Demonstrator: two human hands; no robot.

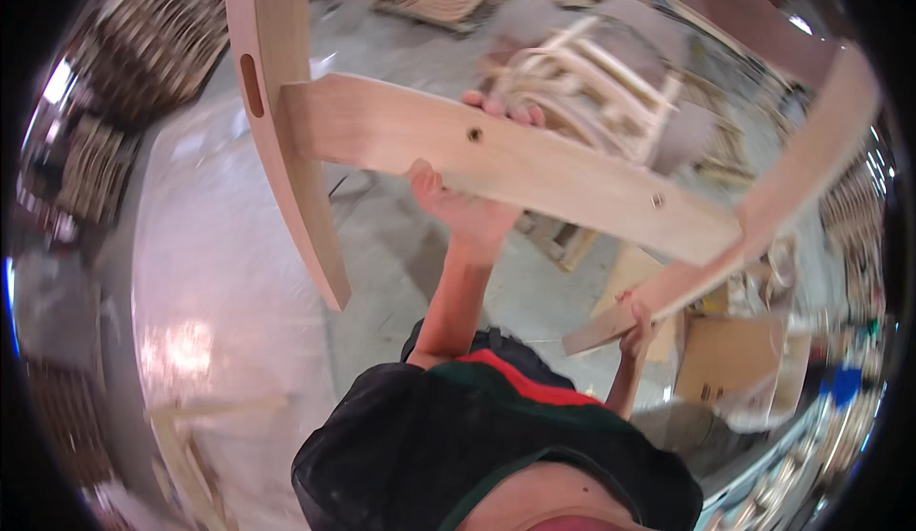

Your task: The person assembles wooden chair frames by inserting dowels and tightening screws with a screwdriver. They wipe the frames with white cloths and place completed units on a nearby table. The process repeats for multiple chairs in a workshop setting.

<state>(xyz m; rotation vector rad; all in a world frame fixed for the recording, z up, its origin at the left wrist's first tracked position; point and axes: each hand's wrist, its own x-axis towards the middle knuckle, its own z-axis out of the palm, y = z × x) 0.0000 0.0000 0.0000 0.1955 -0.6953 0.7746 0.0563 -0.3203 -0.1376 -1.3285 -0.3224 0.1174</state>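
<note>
Black shirt: bottom centre
Wooden frame: pale, smooth — slotted post upper left, two-holed crossrail centre
Left hand: clasping crossrail
Right hand: curled round curved leg, lower right

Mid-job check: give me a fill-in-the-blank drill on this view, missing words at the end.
1. The left hand grips the rail, whose face shows ___ small holes.
2. The slotted leg joins the rail at its ___ end in the picture.
3. The right hand holds the other leg near its ___ end.
4. The bright stripe on the shirt is ___.

Missing words: two; left; lower; red.
</note>
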